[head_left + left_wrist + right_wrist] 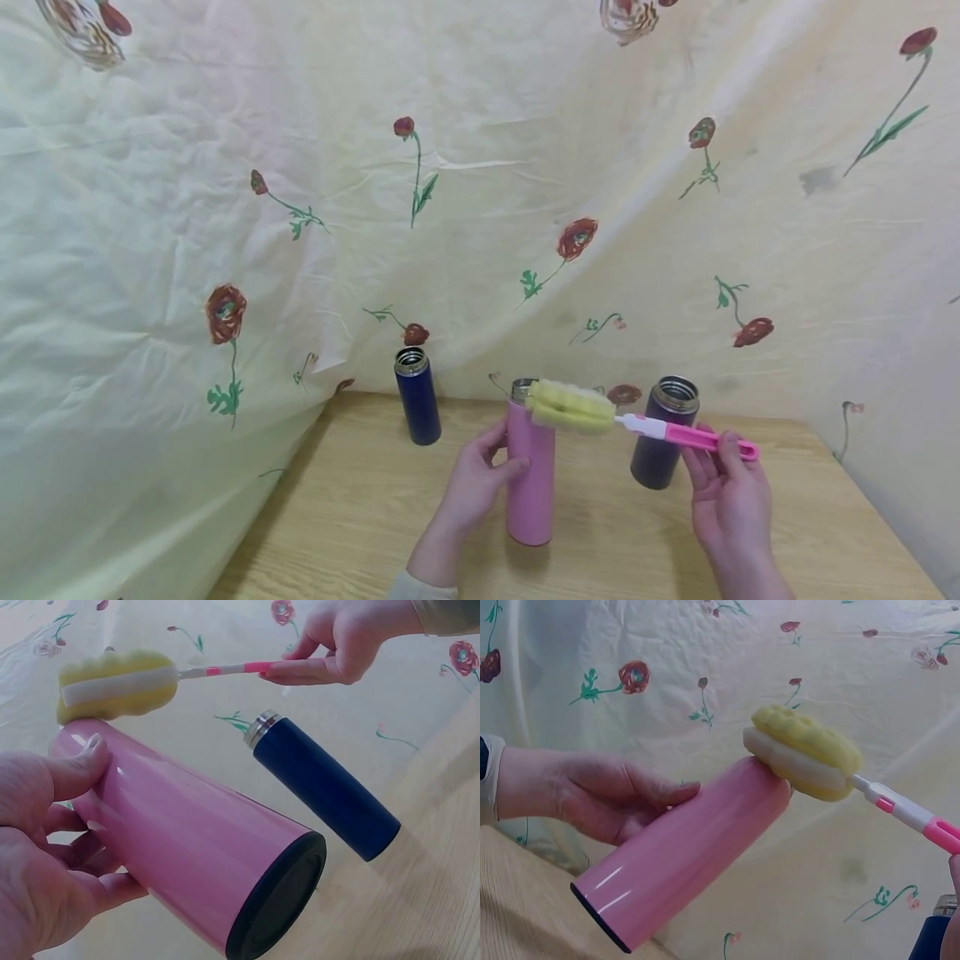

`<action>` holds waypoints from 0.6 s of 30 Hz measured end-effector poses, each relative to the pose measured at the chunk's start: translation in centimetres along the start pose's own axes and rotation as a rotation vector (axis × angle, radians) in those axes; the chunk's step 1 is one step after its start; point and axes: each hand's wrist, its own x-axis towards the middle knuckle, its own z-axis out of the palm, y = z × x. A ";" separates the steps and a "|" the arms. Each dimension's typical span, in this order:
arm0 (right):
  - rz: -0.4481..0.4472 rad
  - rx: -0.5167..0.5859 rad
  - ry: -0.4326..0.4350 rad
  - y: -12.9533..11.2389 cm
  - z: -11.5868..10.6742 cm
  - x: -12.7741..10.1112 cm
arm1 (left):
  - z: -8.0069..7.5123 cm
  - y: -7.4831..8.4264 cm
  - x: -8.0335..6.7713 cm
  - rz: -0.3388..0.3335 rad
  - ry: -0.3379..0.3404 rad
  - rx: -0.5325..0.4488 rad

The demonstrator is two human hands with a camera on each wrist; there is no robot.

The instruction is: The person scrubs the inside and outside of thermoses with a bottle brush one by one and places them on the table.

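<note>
A: Bottles first. How many stand on the worktop [360, 533]?

B: Three, all uncapped with steel rims showing. The pink thermos bottle [530, 479] stands upright in the middle of the worktop, nearer the back edge than the front. A navy thermos bottle [417, 407] stands toward the back left corner, close to the flowered cloth [225, 208] that hangs behind and beside the worktop. A dark purple thermos bottle [663, 433] stands toward the back right, well apart from the navy one.

A: And the person's left hand [474, 483]?

B: It grips the pink bottle from the left side, thumb and fingers curled round the body, as the left wrist view shows plainly. The bottle's black base sits on the worktop.

A: What does the right hand [729, 492] hold?

B: It pinches the pink handle of a bottle brush [645, 425] between its fingers, near the handle's looped end. The brush lies almost level above the worktop, passing in front of the purple bottle.

A: Where is the brush's head?

B: The yellow sponge head [572, 406] is at the pink bottle's mouth, touching the rim on its right side. It is outside the bottle, not pushed in; the right wrist view shows the whole sponge clear of the opening.
</note>
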 end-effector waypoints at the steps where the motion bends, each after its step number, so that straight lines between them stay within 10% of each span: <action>1: 0.001 -0.006 -0.011 0.0 -0.1 0.0 | 0.0 0.0 0.0 0.000 0.000 -0.007; 18: 0.011 -0.265 -0.170 -0.3 -2.6 0.0 | -0.3 0.2 -0.1 0.000 0.056 -0.115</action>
